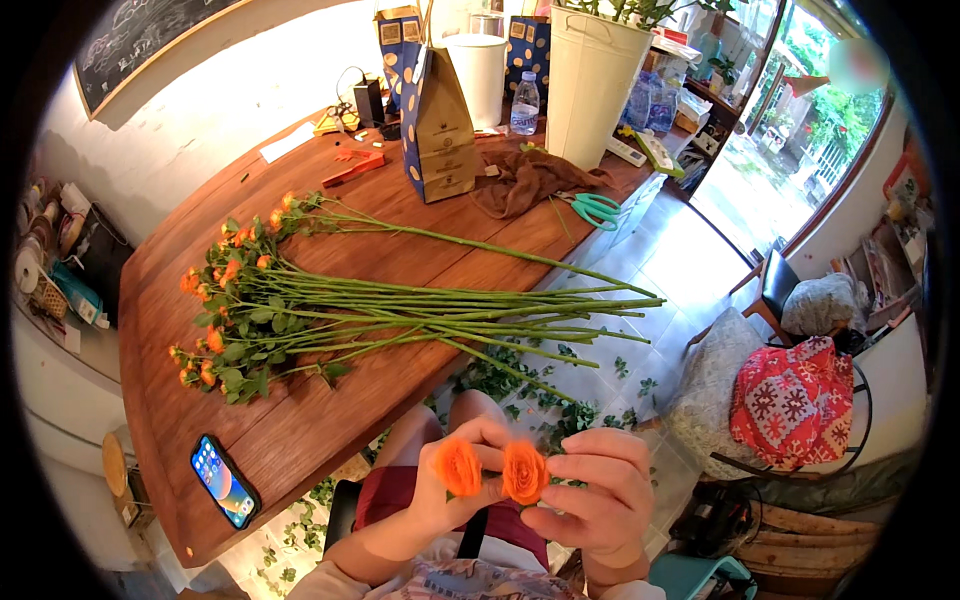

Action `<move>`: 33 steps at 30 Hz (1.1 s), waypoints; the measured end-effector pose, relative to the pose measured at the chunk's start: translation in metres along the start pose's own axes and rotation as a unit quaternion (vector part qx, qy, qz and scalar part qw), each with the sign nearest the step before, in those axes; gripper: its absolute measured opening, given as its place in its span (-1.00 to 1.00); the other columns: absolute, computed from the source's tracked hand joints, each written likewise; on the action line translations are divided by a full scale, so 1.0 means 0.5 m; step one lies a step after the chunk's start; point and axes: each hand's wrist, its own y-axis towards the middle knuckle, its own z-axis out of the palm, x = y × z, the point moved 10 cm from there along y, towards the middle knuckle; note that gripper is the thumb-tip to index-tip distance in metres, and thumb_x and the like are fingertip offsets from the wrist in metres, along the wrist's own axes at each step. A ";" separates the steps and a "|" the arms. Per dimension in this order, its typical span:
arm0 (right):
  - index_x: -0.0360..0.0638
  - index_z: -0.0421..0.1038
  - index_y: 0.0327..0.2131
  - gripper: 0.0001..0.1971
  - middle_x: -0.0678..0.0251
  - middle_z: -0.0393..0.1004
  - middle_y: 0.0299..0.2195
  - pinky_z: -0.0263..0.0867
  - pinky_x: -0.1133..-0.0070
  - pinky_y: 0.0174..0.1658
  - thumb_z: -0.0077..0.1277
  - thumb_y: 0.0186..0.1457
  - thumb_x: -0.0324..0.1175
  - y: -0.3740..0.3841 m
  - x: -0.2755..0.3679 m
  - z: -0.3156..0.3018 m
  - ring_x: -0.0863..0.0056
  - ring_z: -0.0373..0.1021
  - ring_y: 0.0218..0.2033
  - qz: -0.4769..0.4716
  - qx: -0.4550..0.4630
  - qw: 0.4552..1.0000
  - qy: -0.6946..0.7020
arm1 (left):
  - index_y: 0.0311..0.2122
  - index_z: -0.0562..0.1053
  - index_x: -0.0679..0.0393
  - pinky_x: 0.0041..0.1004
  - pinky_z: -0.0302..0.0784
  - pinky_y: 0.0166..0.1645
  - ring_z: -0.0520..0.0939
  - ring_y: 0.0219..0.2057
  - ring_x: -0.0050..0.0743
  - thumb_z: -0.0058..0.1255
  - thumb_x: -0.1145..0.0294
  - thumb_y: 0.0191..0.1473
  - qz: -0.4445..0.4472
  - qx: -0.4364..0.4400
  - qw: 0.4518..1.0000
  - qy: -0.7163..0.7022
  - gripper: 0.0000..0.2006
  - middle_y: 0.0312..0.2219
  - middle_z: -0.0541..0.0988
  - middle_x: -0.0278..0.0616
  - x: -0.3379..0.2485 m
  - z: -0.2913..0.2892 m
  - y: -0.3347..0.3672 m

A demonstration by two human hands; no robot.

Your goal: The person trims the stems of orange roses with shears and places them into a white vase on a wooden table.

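Two orange roses (458, 467) are held up side by side above my lap. My left hand (436, 500) is closed around them from the left, with its thumb and fingers between and behind the blooms; their stems are hidden. On the other side, my right hand (603, 490) pinches the outer petals of the right-hand rose (525, 472) between thumb and fingers. A bunch of long green rose stems (470, 305) lies across the wooden table (300, 455), orange blooms and leaves to the left. The cut ends stick out past the table's right edge.
A phone (224, 482) lies at the table's near left. Farther back are a paper bag (440, 130), a brown cloth (525, 180), teal scissors (595, 208), a water bottle (524, 105) and a tall cream bucket (595, 80). Fallen leaves litter the floor; cushioned chairs (795, 400) stand right.
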 end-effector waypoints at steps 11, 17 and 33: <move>-0.21 0.38 -0.46 -0.81 0.27 0.35 -0.46 0.20 0.58 -0.39 0.14 -0.25 -0.55 -0.016 -0.066 0.044 0.38 0.27 -0.45 0.127 0.016 0.977 0.168 | -0.40 0.53 0.27 -0.55 0.31 -0.41 0.43 -0.51 -0.47 0.22 0.61 -0.28 0.108 0.020 0.993 -0.033 -0.78 -0.50 0.46 -0.25 0.000 -0.015 -0.021; -0.31 0.34 -0.32 -0.75 0.17 0.36 -0.40 0.19 0.60 -0.33 0.03 -0.18 -0.66 -0.081 -0.104 0.093 0.40 0.29 -0.41 0.251 -0.046 0.911 0.325 | -0.28 0.41 0.27 -0.57 0.31 -0.34 0.41 -0.45 -0.57 0.28 0.48 -0.27 0.007 -0.019 0.989 -0.149 -0.63 -0.43 0.45 -0.29 0.011 -0.009 -0.029; -0.39 0.34 -0.38 -0.89 0.15 0.39 -0.42 0.23 0.61 -0.29 -0.01 -0.04 -0.58 -0.118 -0.122 0.097 0.43 0.34 -0.40 0.328 -0.106 0.848 0.404 | -0.22 0.37 0.26 -0.59 0.38 -0.22 0.46 -0.35 -0.62 0.17 0.60 -0.18 -0.001 -0.010 0.995 -0.097 -0.66 -0.37 0.47 -0.27 0.012 -0.012 -0.041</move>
